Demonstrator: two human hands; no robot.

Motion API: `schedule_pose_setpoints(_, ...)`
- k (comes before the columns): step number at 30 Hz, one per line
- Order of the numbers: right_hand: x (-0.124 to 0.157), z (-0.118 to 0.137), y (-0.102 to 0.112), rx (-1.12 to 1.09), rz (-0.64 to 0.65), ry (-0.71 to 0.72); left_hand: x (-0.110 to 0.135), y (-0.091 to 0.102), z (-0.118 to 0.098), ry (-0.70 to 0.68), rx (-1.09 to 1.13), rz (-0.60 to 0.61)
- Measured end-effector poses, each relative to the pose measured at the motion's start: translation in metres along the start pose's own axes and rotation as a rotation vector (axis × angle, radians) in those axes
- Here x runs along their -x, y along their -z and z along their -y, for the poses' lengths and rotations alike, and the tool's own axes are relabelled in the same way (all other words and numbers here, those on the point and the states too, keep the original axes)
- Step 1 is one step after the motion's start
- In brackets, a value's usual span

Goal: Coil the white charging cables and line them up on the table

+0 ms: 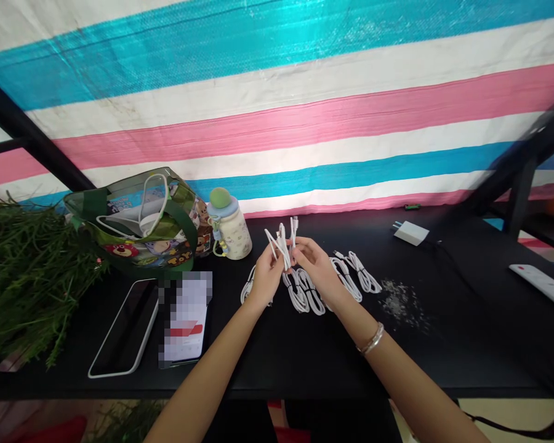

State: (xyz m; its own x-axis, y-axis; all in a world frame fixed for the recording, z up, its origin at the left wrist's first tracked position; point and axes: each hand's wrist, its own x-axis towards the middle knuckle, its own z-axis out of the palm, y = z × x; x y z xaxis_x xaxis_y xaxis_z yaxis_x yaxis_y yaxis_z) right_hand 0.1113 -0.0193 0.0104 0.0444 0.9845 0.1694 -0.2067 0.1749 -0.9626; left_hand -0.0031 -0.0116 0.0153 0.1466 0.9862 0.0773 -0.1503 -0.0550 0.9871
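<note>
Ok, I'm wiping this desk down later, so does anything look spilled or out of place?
Pale specks lie scattered on the black tabletop, just right of the coiled white cables, like a small spill.

White cables point(281, 243) (in both hands point(268, 275))

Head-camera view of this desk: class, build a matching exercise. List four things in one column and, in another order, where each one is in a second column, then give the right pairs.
Things
1. White USB cable
2. White plug adapter
3. Phone in a white case
4. Cream patterned bottle

Places
A. Held up between the left hand and the right hand
B. Standing just right of the printed tote bag
C. Lying flat just left of the pixelated item
D. Toward the back right of the black table

Pairs: 1-A, 2-D, 3-C, 4-B
</note>
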Motion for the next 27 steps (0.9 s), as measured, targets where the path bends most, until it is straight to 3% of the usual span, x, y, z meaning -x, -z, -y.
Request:
schedule_pose_setpoints(6,0.001,0.002,0.001,0.031,0.028,-0.008,0.001,0.0,0.0,0.011,-0.033,0.04)
schedule_pose_setpoints(17,-0.001,0.004,0.003,0.016,-0.187,0.032,-0.001,0.005,-0.004,-0.001,-0.035,-0.038)
schedule_pose_setpoints(27,-0.001,0.007,0.004,0.082,-0.09,0.039,-0.002,0.005,-0.01,0.023,-0.078,-0.108)
